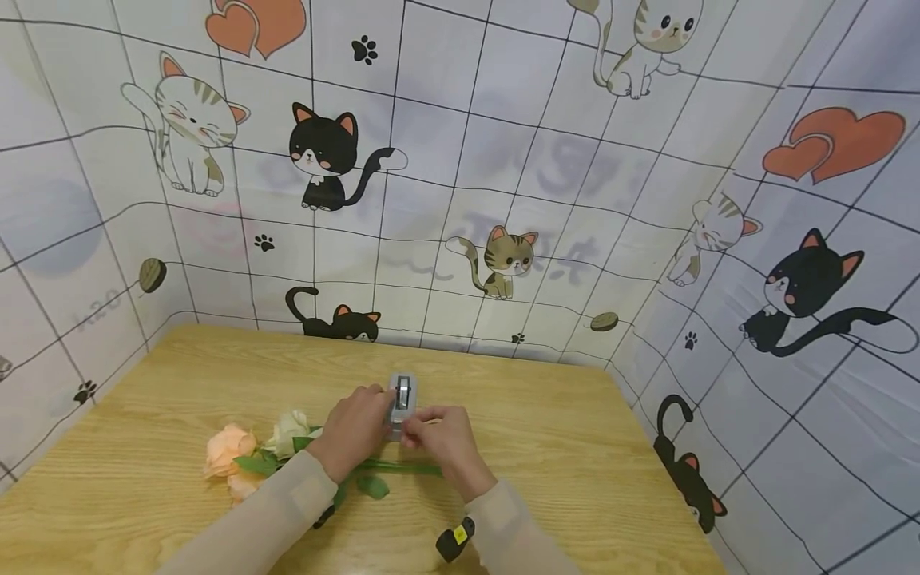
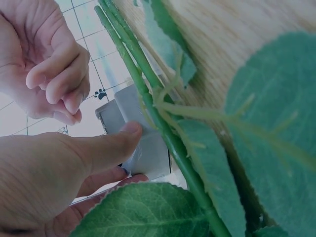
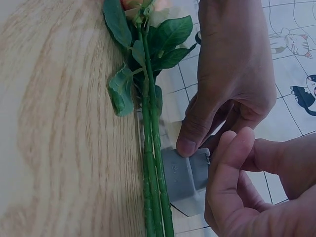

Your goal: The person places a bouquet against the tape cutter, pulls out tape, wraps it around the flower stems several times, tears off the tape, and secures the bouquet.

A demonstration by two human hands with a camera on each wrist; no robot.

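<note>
A grey tape dispenser (image 1: 412, 389) with a roll of tape in it stands on the table in front of both hands. My left hand (image 1: 357, 425) grips its side, the thumb (image 3: 187, 147) pressed on the grey body. At the dispenser's cutting end, my right hand (image 1: 447, 441) pinches with thumb and fingertips together, just off the toothed edge. The clear tape between them barely shows. Beneath my forearms lie artificial roses, with a peach bloom (image 1: 228, 449), a cream bloom (image 1: 289, 431) and green stems (image 3: 154, 177) running close beside the dispenser.
The wooden table (image 1: 546, 431) meets a cat-patterned sheet (image 1: 424, 160) at the back and sides. A black piece with a yellow label (image 1: 454, 539) sits by my right wrist. Green leaves (image 1: 372, 485) spread below the stems.
</note>
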